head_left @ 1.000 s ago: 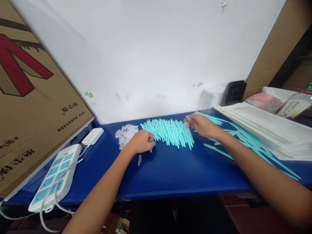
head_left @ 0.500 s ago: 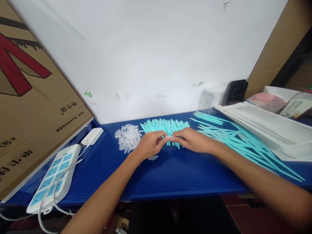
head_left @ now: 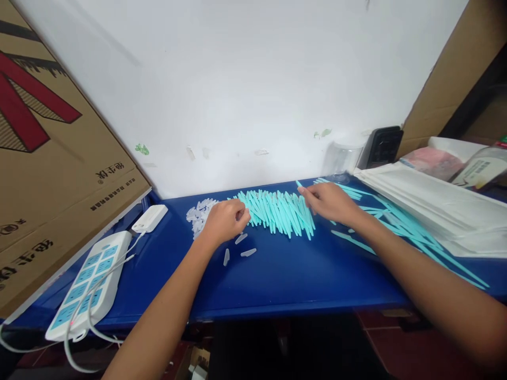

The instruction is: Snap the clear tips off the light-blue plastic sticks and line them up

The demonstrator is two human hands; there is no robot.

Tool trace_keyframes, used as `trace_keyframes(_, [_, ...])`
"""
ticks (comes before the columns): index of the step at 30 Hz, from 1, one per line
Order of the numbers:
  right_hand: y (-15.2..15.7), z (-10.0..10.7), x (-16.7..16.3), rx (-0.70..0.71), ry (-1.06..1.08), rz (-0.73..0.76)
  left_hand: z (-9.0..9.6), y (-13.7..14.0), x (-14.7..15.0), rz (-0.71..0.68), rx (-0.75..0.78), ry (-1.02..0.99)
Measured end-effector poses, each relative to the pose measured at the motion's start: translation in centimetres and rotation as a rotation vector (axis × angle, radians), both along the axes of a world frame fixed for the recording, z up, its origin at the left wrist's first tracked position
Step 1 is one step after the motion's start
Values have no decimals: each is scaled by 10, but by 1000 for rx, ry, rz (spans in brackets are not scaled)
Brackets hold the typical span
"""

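Note:
My right hand (head_left: 327,202) is closed around a slim turquoise stick (head_left: 298,183), whose tip pokes out past the thumb and fingertips. It hovers at the right end of a row of similar turquoise sticks (head_left: 273,211) lying side by side on the blue table. At the row's left end is my left hand (head_left: 224,221), its fingers curled in; what they hold, if anything, is hidden. Behind that hand lies a heap of small translucent caps (head_left: 198,212), partly covered by it. A few loose caps (head_left: 248,253) lie in front of the left hand.
More long turquoise sticks (head_left: 415,232) are scattered at the right, beside a stack of white sheets (head_left: 431,206). A clear plastic jar (head_left: 344,157) stands against the wall. A white power strip (head_left: 93,285) with cables and a cardboard box (head_left: 71,174) occupy the left.
My hands, which met in front of the row, have moved apart. The right has gone right and now holds a stick; the left has shifted left towards the caps.

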State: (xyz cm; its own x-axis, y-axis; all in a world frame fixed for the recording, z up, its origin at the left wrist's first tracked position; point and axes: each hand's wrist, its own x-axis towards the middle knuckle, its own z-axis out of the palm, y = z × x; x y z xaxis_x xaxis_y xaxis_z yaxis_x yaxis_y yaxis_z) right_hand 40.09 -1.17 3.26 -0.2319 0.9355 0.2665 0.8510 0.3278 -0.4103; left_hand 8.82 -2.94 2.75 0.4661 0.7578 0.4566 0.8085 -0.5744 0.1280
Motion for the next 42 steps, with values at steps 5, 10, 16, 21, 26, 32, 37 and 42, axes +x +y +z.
trace_keyframes(5, [16, -14, -3, -97, 85, -103, -5, 2, 3, 31, -96, 134])
trace_keyframes(10, [24, -24, -6, -156, 111, -136, -6, 2, 3, 46, -164, 179])
trace_keyframes(16, [29, -30, 2, -83, 73, -214, 6, -7, -3, 76, -88, 192])
trace_keyframes(21, [30, -30, 8, -35, 68, -250, -10, -46, 15, -49, -4, 170])
trace_keyframes(26, [32, -25, 18, 47, 162, -299, -35, -61, 14, 60, 116, 223])
trace_keyframes(32, [37, -21, 36, 134, 242, -410, -34, -45, -14, 27, 120, 269])
trace_keyframes(37, [38, -22, 37, 139, 222, -399, -34, -44, -25, 13, 148, 264])
trace_keyframes(42, [35, -21, 33, 133, 222, -396, -33, -49, -24, -98, 104, 197])
